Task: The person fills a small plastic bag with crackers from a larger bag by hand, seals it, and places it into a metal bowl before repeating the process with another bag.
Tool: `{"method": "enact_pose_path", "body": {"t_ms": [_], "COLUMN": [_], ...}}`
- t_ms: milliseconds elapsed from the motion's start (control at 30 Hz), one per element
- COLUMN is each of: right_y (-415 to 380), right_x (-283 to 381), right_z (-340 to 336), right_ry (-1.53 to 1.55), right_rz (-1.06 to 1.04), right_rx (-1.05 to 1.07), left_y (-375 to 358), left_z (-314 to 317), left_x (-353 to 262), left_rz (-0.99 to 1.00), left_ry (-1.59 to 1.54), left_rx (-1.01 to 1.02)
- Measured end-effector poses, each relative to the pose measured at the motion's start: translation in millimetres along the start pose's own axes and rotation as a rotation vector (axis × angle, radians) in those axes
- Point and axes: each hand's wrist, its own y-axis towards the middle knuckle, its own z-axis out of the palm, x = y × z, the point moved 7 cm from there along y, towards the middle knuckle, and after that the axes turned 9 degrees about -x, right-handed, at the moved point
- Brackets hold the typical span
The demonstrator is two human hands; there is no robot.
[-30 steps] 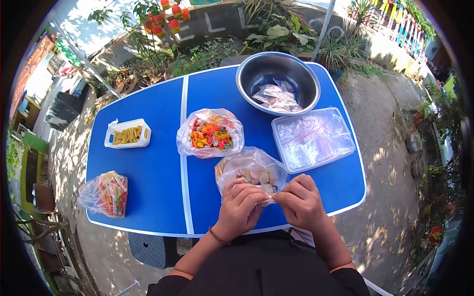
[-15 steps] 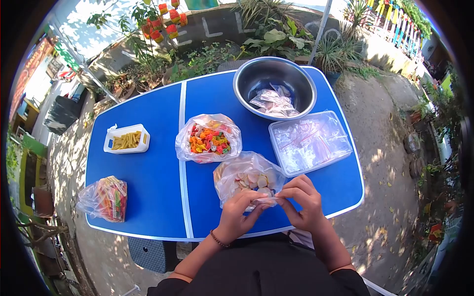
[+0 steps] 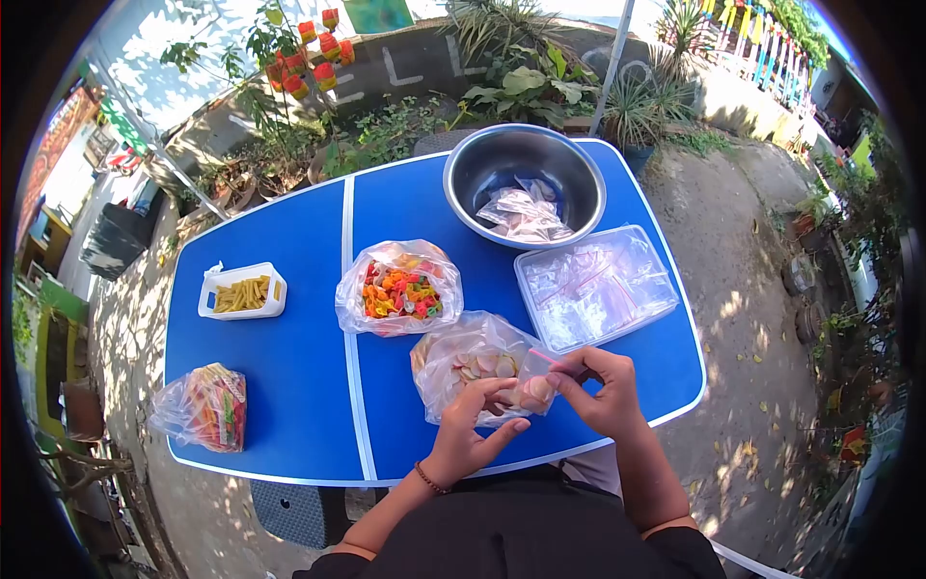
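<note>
Between thumb and fingers my right hand (image 3: 600, 391) pinches the top of a small clear zip bag (image 3: 536, 383) with a pink strip; pale round pieces lie inside it. Just left of that bag, my left hand (image 3: 475, 436) has its thumb and fingers apart and holds nothing. Behind both hands sits an open plastic bag of pale round discs (image 3: 449, 353). A bag of colourful pieces (image 3: 399, 292) stands further back. At the right, a clear box (image 3: 598, 289) holds flat empty zip bags. The steel bowl (image 3: 453, 193) behind it contains several filled packets (image 3: 526, 210).
On the left of the blue table (image 3: 289, 376) are a white container of yellowish sticks (image 3: 243, 292) and a plastic bag of reddish pieces (image 3: 207, 410). A grey stool (image 3: 289, 511) stands under the front edge. Plants and a low wall lie beyond.
My left hand has let go of the small bag and opened. My right hand now holds it alone, raised upright. The whole view has shifted slightly, with the table lower in the frame.
</note>
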Motion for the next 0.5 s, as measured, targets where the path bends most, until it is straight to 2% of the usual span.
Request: {"method": "enact_pose_path", "body": {"t_ms": [133, 333, 400, 500], "right_y": [24, 90, 115, 149], "right_x": [-15, -17, -27, -36], "right_z": [-12, -20, -21, -15], "right_ry": [0.134, 0.172, 0.178, 0.298], "right_rz": [0.073, 0.04, 0.089, 0.062], "right_rx": [-0.148, -0.277, -0.284, -0.366], "left_y": [3, 13, 14, 17], "left_z": [1, 1, 1, -2], "left_x": [5, 1, 2, 2], "left_rz": [-0.005, 0.095, 0.093, 0.092], "left_ry": [-0.02, 0.027, 0.028, 0.035], "left_rx": [-0.001, 0.009, 0.01, -0.003]}}
